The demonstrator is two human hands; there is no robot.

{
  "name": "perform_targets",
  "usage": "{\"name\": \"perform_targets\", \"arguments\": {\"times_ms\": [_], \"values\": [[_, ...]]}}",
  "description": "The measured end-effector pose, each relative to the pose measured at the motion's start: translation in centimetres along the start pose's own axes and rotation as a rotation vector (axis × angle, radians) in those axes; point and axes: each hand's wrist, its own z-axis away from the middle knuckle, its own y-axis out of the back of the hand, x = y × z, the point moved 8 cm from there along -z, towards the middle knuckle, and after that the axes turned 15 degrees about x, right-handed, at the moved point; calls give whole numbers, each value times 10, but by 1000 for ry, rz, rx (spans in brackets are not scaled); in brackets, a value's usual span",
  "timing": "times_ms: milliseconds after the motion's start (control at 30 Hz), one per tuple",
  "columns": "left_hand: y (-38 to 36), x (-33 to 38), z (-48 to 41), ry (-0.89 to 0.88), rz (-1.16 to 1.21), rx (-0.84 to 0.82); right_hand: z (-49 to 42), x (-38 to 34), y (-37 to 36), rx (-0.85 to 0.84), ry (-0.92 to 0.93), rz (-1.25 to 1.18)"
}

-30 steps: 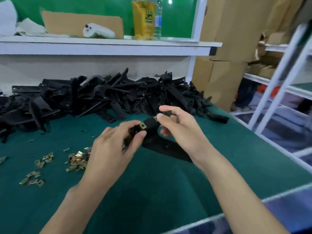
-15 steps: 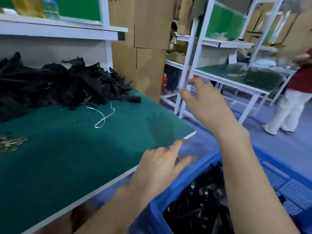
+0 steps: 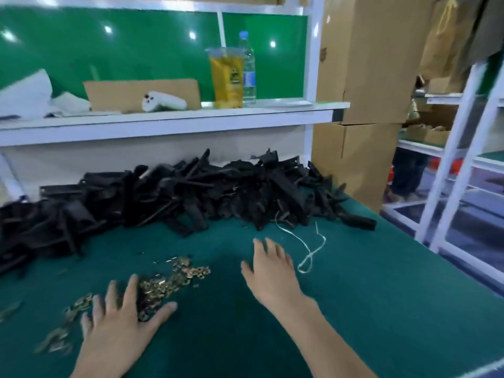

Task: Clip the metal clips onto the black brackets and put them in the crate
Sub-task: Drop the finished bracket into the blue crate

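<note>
Head view. The green table mat [image 3: 368, 296] carries all the work stock. The black brackets [image 3: 191, 192] lie in a long loose heap along the back of the mat, against the white panel below the shelf [image 3: 163, 121]. The metal clips [image 3: 174, 276] lie scattered on the mat in front of that heap, left of centre, with a few more strewn toward the near left edge.

The left hand [image 3: 120, 323] is palm down with its fingers spread wide, lying over the near edge of the clip scatter; it grips nothing. Whether the fingertips press on the clips cannot be told through the blur. The right hand [image 3: 270, 271] is palm down with its fingers straight and slightly apart, pointing toward the brackets; it holds nothing. It sits between the clips and a white cord [image 3: 308, 249], which lies looped on the mat just to its right.

On the shelf stand a yellow drink pouch [image 3: 225, 77] and a water bottle [image 3: 248, 69], touching side by side. To their left, a white handheld device [image 3: 163, 102] rests in front of a cardboard sheet [image 3: 141, 91]. Stacked cardboard boxes [image 3: 368, 64] stand to the right of the bench.
</note>
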Motion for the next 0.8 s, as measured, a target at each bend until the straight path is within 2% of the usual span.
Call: {"name": "perform_targets", "arguments": {"times_ms": [67, 167, 300, 433, 600, 700, 800], "values": [[-5, 8, -15, -59, 45, -4, -21, -7, -17, 67, -31, -34], [-9, 26, -35, -243, 71, 45, -49, -10, -34, 186, -99, -99], [-6, 42, -54, -410, 95, 199, -83, -6, -50, 285, -170, -118], [-4, 49, -67, -477, 178, 340, -116, -1, -51, 389, -221, -111], [1, 53, -61, -558, 238, 484, -136, 14, -53, 406, -252, -170], [4, 53, -59, -577, 240, 497, -134, 15, -52, 415, -251, -196], [4, 52, -56, -576, 262, 443, -122, 12, -49, 450, -265, -242]]}}
